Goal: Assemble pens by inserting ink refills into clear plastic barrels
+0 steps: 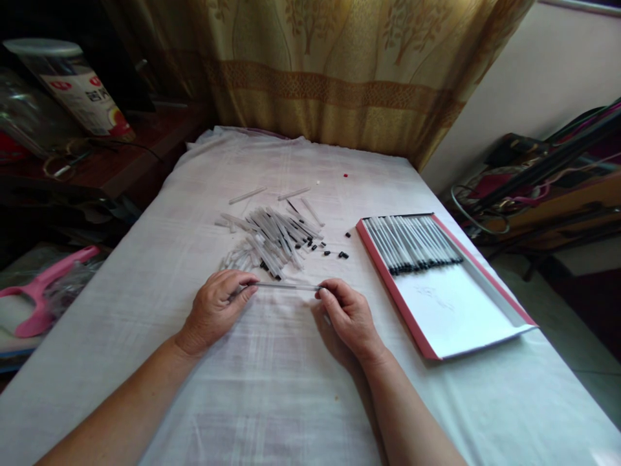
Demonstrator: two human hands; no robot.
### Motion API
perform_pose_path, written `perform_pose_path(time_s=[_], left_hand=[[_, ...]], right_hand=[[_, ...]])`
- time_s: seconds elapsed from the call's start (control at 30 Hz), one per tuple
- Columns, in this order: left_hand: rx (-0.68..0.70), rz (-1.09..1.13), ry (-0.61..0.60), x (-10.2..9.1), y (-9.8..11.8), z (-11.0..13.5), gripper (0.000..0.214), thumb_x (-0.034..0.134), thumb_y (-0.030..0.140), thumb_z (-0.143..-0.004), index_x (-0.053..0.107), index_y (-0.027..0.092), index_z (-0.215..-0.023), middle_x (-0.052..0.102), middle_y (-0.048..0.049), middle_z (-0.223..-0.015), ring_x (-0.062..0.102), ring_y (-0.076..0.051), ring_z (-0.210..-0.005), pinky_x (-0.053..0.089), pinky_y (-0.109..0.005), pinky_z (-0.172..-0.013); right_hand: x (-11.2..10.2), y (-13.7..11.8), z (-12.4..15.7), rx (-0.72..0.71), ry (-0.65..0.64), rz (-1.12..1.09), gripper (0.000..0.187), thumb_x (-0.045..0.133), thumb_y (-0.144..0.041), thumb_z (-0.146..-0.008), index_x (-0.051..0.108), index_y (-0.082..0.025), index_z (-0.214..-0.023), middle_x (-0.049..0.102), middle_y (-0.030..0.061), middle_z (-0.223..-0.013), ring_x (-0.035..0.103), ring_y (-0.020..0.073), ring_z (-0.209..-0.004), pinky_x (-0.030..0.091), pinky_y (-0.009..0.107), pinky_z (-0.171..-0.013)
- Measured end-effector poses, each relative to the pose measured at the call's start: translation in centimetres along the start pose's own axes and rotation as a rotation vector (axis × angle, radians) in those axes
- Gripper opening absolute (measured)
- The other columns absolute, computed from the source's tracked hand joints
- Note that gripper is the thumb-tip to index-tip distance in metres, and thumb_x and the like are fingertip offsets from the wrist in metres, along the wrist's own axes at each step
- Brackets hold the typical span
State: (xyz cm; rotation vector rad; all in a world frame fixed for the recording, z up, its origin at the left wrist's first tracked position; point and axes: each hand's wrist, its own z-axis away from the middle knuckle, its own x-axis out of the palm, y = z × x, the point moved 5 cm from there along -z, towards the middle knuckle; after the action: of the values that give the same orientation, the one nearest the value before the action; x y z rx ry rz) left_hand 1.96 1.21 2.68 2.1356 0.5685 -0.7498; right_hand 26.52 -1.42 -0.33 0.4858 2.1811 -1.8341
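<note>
Between my two hands a thin, clear pen lies level, with a dark refill showing inside it. My left hand pinches one end, and my right hand pinches the other; the fingertips hide both ends. Just beyond is a loose heap of clear pen barrels. Small black plugs lie scattered at the heap's right side. To the right, a shallow red-edged box holds a row of pens with black ends toward me.
A pale checked cloth covers the table. A patterned curtain hangs behind it. At left, a labelled jar stands on a dark shelf, and a pink-handled item lies lower down. A tiny red piece sits at the back.
</note>
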Motion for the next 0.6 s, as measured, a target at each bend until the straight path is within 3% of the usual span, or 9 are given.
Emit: perform_pose_path(time_s=[0.23, 0.4, 0.6], left_hand=[[0.019, -0.053, -0.026, 0.05, 0.12, 0.08, 0.025, 0.058, 0.039, -0.093, 0.067, 0.020, -0.105, 0.073, -0.0032, -0.089, 0.067, -0.018, -0.079, 0.050, -0.030, -0.078], [0.107, -0.076, -0.054, 0.14, 0.50, -0.04, 0.027, 0.048, 0.034, -0.099, 0.067, 0.019, -0.086, 0.070, -0.0014, -0.074, 0.065, -0.017, -0.073, 0.046, -0.033, -0.078], [0.133, -0.058, -0.020, -0.02, 0.52, -0.17, 0.019, 0.055, 0.034, -0.096, 0.066, 0.020, -0.090, 0.071, -0.0014, -0.077, 0.065, -0.016, -0.074, 0.047, -0.032, -0.078]], right_hand=[[-0.17, -0.62, 0.09, -0.029, 0.060, -0.043, 0.013, 0.055, -0.029, -0.090, 0.066, -0.021, -0.089, 0.071, 0.0024, -0.077, 0.065, 0.0157, -0.069, 0.050, 0.025, -0.063], [0.12, -0.89, 0.20, -0.047, 0.053, -0.044, 0.013, 0.057, -0.029, -0.089, 0.067, -0.020, -0.091, 0.070, 0.0027, -0.078, 0.064, 0.0153, -0.068, 0.050, 0.025, -0.063], [0.34, -0.16, 0.25, -0.002, 0.025, -0.053, 0.015, 0.057, -0.030, -0.089, 0.067, -0.020, -0.092, 0.071, 0.0039, -0.080, 0.065, 0.0163, -0.070, 0.051, 0.025, -0.063]])
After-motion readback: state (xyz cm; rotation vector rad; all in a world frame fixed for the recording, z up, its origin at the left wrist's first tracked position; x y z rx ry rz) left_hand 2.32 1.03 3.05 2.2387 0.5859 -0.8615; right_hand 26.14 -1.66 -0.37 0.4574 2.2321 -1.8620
